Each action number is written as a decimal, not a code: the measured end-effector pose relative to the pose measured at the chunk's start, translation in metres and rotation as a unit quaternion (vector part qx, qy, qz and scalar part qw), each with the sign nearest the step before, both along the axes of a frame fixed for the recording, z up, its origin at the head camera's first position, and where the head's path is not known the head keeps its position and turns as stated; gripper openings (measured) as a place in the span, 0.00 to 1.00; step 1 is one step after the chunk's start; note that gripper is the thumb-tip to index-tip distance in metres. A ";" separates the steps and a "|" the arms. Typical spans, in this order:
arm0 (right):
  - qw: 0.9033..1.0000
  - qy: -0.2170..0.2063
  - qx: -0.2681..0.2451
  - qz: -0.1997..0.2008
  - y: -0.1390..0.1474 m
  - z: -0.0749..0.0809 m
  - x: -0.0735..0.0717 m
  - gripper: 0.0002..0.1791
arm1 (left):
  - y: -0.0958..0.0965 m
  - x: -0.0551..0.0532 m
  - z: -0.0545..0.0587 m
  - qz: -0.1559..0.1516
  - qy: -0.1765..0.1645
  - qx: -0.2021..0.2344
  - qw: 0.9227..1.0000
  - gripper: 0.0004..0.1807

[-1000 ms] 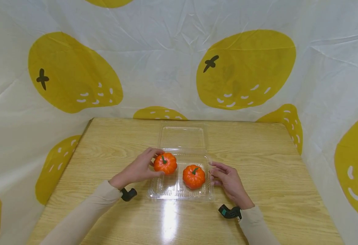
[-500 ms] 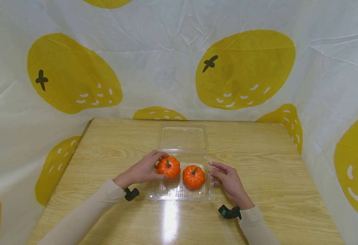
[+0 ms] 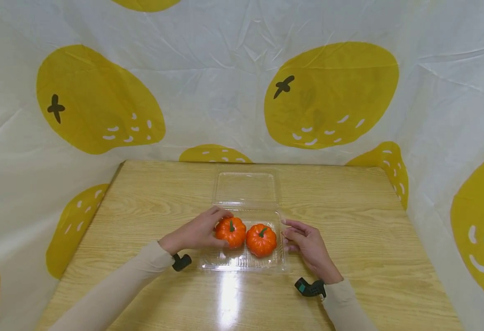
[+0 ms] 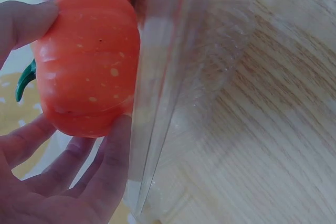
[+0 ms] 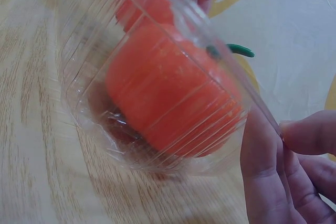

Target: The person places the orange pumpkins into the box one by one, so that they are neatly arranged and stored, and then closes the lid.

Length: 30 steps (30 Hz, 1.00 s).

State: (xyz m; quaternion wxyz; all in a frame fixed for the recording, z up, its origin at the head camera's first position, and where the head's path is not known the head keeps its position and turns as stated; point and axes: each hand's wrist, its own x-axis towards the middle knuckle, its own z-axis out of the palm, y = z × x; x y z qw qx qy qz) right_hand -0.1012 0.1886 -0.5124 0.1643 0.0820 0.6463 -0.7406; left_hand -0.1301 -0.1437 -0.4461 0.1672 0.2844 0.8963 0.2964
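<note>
Your left hand (image 3: 203,232) gripped the left pumpkin (image 3: 230,233), its thumb on the near side and its fingers (image 4: 113,166) curled round the far side, so the pumpkin sat between them with its green stem up. Your right hand (image 3: 305,241) pinched the right rim of the clear box (image 3: 221,267) between thumb and fingers, just beside the right pumpkin (image 3: 261,240) but apart from it.

The right pumpkin lay inside the box, in its right half, stem up; the right wrist view showed it through the ribbed wall. The left pumpkin was at the left half of the box, close against its neighbour, though you could not tell whether the two touched or whether the held one rested on the box's floor. The clear lid (image 3: 246,188) lay folded open on the far side of the box, both on the wooden worktop (image 3: 349,207). Beyond the worktop's far edge hung a white cloth (image 3: 213,101) with big yellow fruit printed on it.
</note>
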 end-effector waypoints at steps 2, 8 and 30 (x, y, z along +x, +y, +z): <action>1.000 -0.001 0.003 0.001 0.000 0.000 0.000 0.27 | 0.001 0.000 0.000 -0.001 0.000 -0.004 1.000 0.38; 1.000 -0.003 0.004 0.002 0.000 0.000 -0.003 0.27 | 0.002 -0.004 -0.003 -0.008 0.006 -0.021 1.000 0.37; 1.000 -0.003 0.016 0.007 -0.001 0.001 -0.003 0.26 | 0.011 -0.008 -0.004 -0.019 -0.010 -0.067 0.998 0.38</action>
